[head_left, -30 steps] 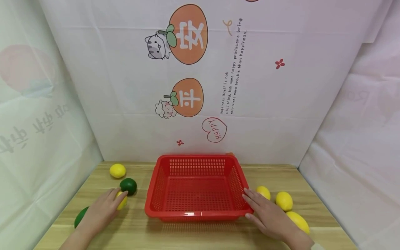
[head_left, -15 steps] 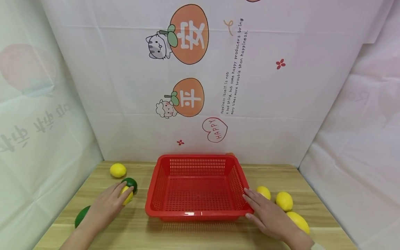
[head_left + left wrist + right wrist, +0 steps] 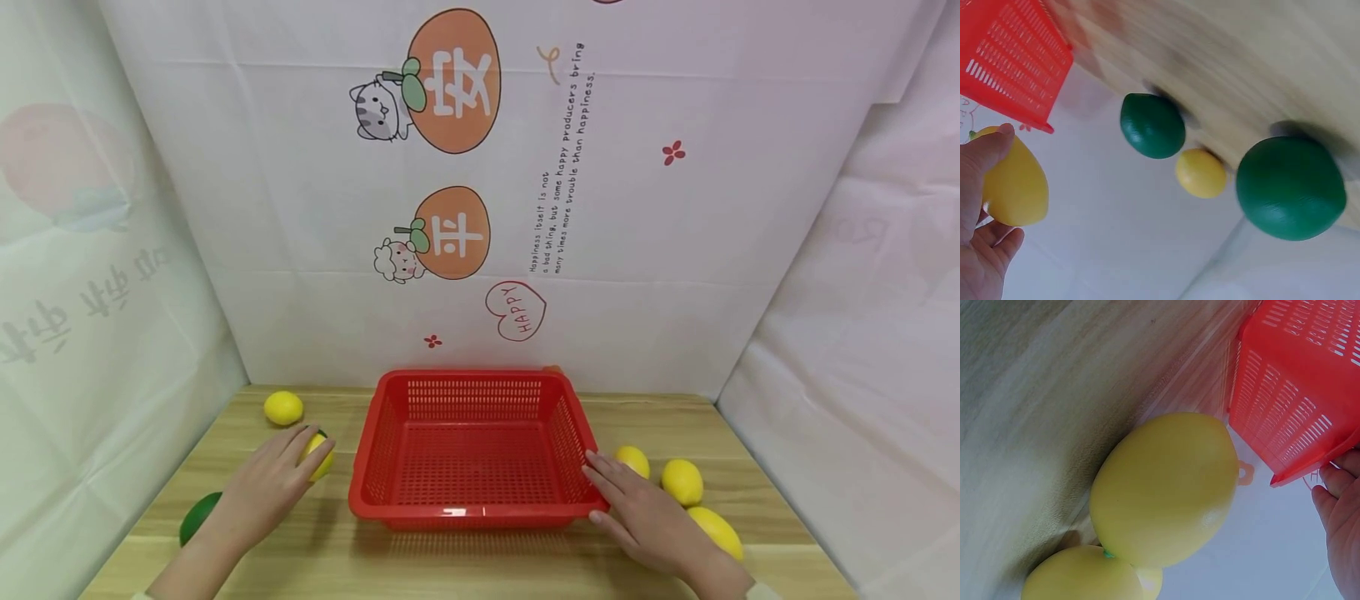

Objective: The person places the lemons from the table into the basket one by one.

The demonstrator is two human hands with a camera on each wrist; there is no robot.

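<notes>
My left hand grips a yellow lemon, thumb on one side and fingers on the other. In the left wrist view the lemon is held up off the wooden table, apart from a dark green lime; in the head view the hand and lemon almost cover that lime. My right hand rests with extended fingers on the right rim of a red plastic basket, thumb lower near its front corner. Nothing lies inside the basket.
Another lemon lies at the back left. A second green lime sits beside my left forearm. Right of the basket are three lemons, one behind my right hand and a nearer one by the wrist. White printed cloth walls the table.
My left hand has lifted the lemon and carried it rightward and away from me, covering the lime behind it. My right hand and the basket have stayed put.
</notes>
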